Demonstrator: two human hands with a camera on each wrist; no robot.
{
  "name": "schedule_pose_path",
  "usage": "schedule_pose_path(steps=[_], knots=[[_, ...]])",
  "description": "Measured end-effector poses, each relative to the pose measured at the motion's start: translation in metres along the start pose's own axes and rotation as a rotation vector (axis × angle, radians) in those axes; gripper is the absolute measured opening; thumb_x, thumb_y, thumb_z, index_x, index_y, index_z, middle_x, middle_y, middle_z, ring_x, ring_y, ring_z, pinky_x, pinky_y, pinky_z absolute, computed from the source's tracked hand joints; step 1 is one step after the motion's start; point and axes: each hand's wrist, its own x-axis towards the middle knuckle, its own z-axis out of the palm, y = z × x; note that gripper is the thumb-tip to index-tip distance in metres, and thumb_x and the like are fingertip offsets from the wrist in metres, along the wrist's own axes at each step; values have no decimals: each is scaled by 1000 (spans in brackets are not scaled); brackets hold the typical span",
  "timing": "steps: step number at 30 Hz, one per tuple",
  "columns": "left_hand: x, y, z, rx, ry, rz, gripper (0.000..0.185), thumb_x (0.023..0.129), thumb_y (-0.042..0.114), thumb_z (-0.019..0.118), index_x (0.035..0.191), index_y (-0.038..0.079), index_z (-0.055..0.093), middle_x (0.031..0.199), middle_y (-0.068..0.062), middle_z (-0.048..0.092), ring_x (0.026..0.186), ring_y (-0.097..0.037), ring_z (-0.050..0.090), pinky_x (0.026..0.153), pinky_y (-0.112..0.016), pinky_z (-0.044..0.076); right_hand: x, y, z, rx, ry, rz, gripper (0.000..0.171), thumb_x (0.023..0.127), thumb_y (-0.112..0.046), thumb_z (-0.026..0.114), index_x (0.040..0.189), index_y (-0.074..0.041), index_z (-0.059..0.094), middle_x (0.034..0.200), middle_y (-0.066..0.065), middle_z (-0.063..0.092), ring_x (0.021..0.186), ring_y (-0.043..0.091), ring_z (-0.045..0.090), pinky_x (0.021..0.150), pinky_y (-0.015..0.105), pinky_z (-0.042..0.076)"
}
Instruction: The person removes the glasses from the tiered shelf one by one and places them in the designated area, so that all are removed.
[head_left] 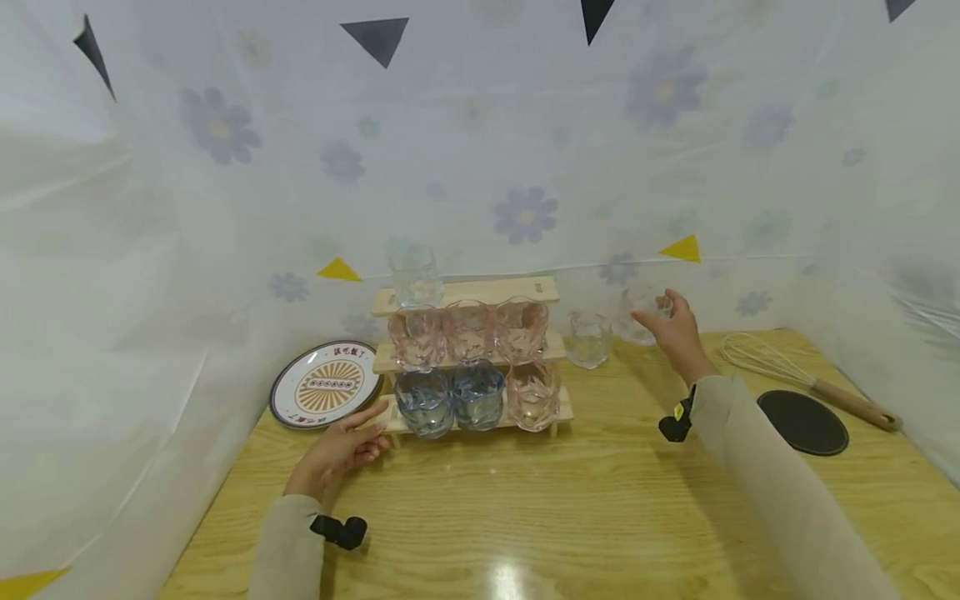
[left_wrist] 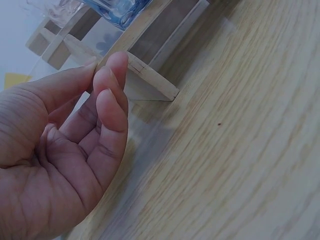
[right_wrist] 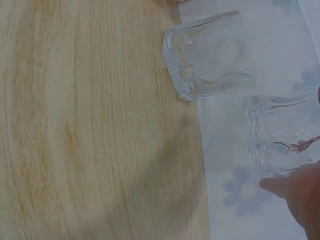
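My left hand pinches the left end of the lowest shelf of a three-tier wooden rack; in the left wrist view, thumb and fingertips meet at the board's edge. My right hand holds a clear glass between thumb and fingers, raised by the back wall, right of the rack. Another clear glass stands on the table between it and the rack. On the top shelf, at the left, sits a clear glass. Three pink glasses fill the middle shelf. Below are two blue glasses and one pink glass.
A patterned plate leans against the wall left of the rack. To the right lie a whisk with a wooden handle and a round black mat. A flower-print sheet encloses the wooden table at the back and sides.
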Motion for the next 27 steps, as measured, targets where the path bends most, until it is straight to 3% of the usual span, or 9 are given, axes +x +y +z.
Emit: schedule_pose_path(steps=[12, 18, 27], knots=[[1, 0, 1, -18, 7, 7, 58, 95, 15, 58, 148, 13, 33, 75, -1, 69, 61, -6, 57, 56, -17, 49, 0, 28, 13, 26, 28, 34, 99, 87, -42, 66, 153, -8, -1, 155, 18, 13, 141, 38, 7, 109, 58, 21], [1, 1, 1, -21, -4, 10, 59, 95, 17, 59, 148, 13, 33, 76, -1, 69, 61, -6, 57, 57, -17, 49, -2, 31, 16, 40, 40, 26, 96, 89, -35, 66, 152, -5, 1, 154, 20, 16, 140, 40, 14, 109, 56, 22], [-1, 2, 1, -18, -1, 4, 59, 95, 16, 58, 148, 15, 33, 77, -1, 69, 62, -6, 57, 57, -17, 49, -3, 42, 24, 64, 17, 55, 98, 88, -36, 67, 152, -7, -1, 155, 18, 13, 141, 38, 11, 109, 55, 23]])
